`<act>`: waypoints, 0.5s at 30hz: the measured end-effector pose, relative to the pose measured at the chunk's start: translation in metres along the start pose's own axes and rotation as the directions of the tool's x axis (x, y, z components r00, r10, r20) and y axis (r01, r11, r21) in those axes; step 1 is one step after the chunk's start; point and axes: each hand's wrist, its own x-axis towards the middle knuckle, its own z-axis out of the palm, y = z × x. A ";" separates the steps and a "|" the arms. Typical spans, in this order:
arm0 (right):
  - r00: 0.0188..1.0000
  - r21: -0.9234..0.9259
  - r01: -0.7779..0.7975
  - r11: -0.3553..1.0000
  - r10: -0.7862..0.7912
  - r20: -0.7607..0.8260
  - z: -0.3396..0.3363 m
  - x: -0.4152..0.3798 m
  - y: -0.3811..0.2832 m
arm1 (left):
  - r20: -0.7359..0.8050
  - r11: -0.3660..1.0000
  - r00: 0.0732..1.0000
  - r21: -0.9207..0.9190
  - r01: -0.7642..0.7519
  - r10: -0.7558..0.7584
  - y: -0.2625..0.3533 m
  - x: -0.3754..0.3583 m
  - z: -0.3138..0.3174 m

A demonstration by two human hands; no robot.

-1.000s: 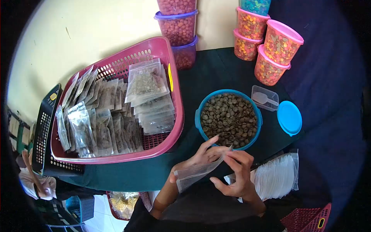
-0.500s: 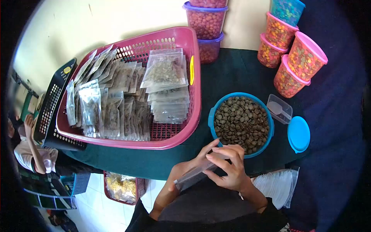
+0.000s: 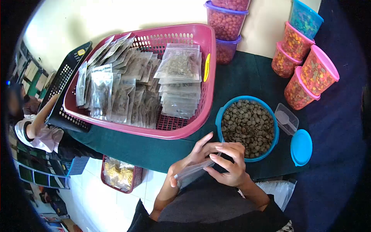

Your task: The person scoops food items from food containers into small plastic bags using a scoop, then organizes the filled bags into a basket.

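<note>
A clear zip bag (image 3: pixel 192 173) is held between both hands in front of my body; it looks flat. My left hand (image 3: pixel 190 158) supports it from behind, thumb at its lower left corner. My right hand (image 3: pixel 231 165) pinches the bag's upper right edge with thumb and fingers. Just beyond my fingers stands a blue tub (image 3: pixel 276 135) full of small dark brown discs (image 3: pixel 247 127). To the left, a pink basket (image 3: pixel 162 134) holds rows of filled zip bags (image 3: pixel 179 65).
A clear scoop box (image 3: pixel 286 119) and a blue lid (image 3: pixel 301 147) lie right of the tub. Stacked tubs of colourful pieces (image 3: pixel 311 73) and purple-lidded tubs (image 3: pixel 226 25) stand behind. A black basket (image 3: pixel 69 89), a floor basket (image 3: pixel 119 176) and another person (image 3: pixel 38 131) are at left.
The view has shifted, so the baskets and tubs sit differently in frame. Both hands still hold the bag, which has tilted slightly. The other person's arm has lowered to the black basket.
</note>
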 end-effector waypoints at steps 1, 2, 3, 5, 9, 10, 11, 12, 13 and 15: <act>1.000 0.022 0.015 1.000 -0.014 -0.011 0.000 -0.001 0.001 | -0.045 1.000 0.999 -0.006 0.002 -0.002 0.000 -0.002 0.000; 1.000 0.025 0.018 1.000 -0.018 -0.012 0.000 0.000 0.001 | -0.088 1.000 0.996 -0.012 0.004 -0.005 0.002 -0.003 0.001; 1.000 0.030 0.013 0.999 -0.013 -0.017 0.000 0.000 0.001 | -0.131 0.994 0.990 0.087 0.071 -0.059 0.010 -0.001 0.006; 1.000 0.027 0.001 1.000 0.000 -0.024 -0.001 -0.001 0.001 | -0.189 0.991 0.982 0.131 0.029 -0.004 0.009 -0.003 0.008; 1.000 0.073 0.013 0.997 -0.013 -0.007 -0.004 -0.001 -0.001 | -0.282 0.960 0.958 0.277 0.025 0.057 0.012 -0.008 0.009; 1.000 0.074 0.008 0.997 -0.010 0.027 -0.006 0.000 -0.004 | -0.321 0.946 0.946 0.317 0.064 0.044 0.012 -0.008 0.010; 0.998 0.045 0.044 0.998 -0.046 0.035 -0.006 0.000 -0.005 | -0.311 0.946 0.949 0.320 0.062 0.043 0.010 -0.009 0.009; 0.996 0.016 0.080 0.997 -0.081 0.045 -0.005 0.000 -0.005 | -0.304 0.946 0.952 0.317 0.067 0.035 0.009 -0.009 0.009; 0.996 0.020 0.082 0.996 -0.083 0.037 -0.003 -0.001 -0.005 | -0.306 0.948 0.951 0.313 0.054 0.047 0.006 -0.009 0.010; 0.998 0.025 0.059 0.998 -0.060 0.019 0.000 -0.004 -0.005 | -0.295 0.950 0.954 0.310 0.040 0.056 0.003 -0.009 0.009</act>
